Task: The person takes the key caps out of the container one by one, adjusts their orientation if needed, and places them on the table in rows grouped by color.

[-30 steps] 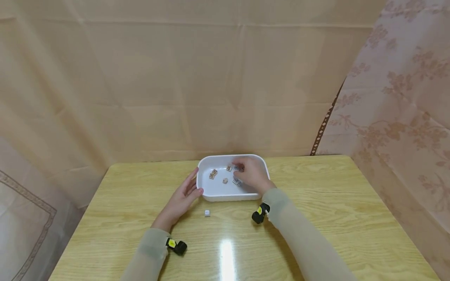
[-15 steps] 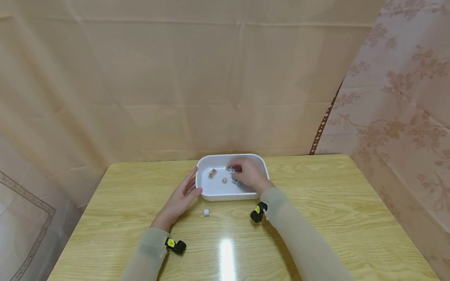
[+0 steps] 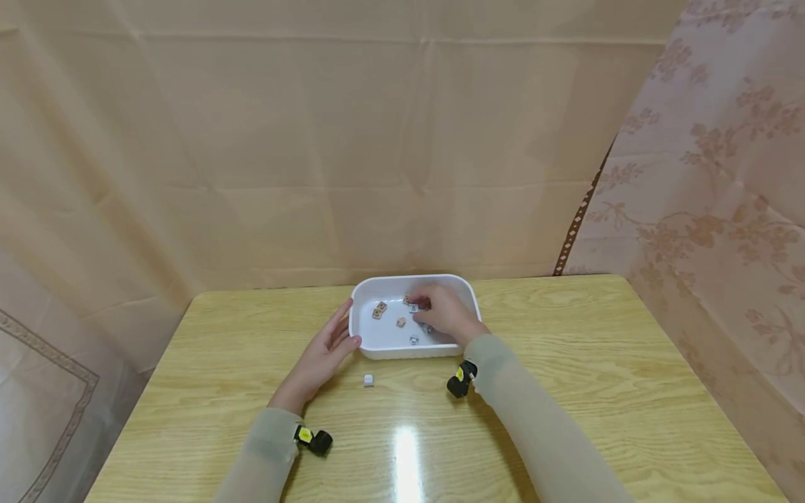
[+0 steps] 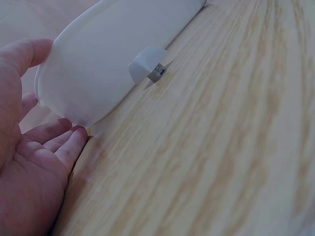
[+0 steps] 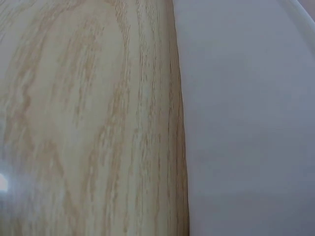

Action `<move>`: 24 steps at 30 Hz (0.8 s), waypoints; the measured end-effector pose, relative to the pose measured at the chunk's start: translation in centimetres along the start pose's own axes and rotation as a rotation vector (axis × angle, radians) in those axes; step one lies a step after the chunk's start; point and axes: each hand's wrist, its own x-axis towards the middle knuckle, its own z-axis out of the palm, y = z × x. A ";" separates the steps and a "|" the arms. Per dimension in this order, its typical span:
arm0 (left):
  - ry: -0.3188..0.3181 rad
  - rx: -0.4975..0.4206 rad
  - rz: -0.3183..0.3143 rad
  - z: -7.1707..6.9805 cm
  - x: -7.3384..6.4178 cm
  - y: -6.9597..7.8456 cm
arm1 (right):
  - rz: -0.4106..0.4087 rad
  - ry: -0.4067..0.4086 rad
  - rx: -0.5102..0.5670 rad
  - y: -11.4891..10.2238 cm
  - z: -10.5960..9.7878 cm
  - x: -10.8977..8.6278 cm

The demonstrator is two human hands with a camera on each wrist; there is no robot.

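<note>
A white rectangular tray (image 3: 383, 354) stands near the table's back edge. My left hand (image 3: 323, 363) holds its left front corner, thumb at the front wall and fingers along the left side. In the left wrist view, fingertips (image 4: 76, 135) reach the tray's lower edge. My right hand (image 3: 446, 311) is inside the tray, fingers bent, with a small grey-and-white piece (image 3: 413, 308) between thumb and fingertips. Brown square pieces (image 3: 379, 310), a tan piece (image 3: 400, 322) and a loose grey-white piece (image 3: 414, 339) lie on the tray's floor. Part of the contents is hidden beneath the right hand.
A small white keycap-like block (image 4: 145, 64) with a grey underside sits on the wooden table (image 3: 566, 363) just in front of the tray. A beige curtain (image 3: 377, 175) hangs behind the table. The right wrist view shows only tabletop and the tray's wall (image 5: 246, 128).
The right hand has shifted slightly left with the grey-and-white piece at its fingertips. One grey-white piece now lies nearer the tray's front wall. The left hand has stayed at the corner.
</note>
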 end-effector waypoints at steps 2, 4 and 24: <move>0.002 0.008 0.003 0.0 -0.1 0.1 | 0.010 -0.003 0.001 -0.1 0.0 0.0; 0.004 0.011 0.003 0.0 -0.1 0.1 | 0.021 -0.011 0.000 -0.1 0.0 0.0; 0.004 0.004 -0.014 0.0 0.0 0.0 | 0.033 -0.022 -0.037 0.1 0.3 0.2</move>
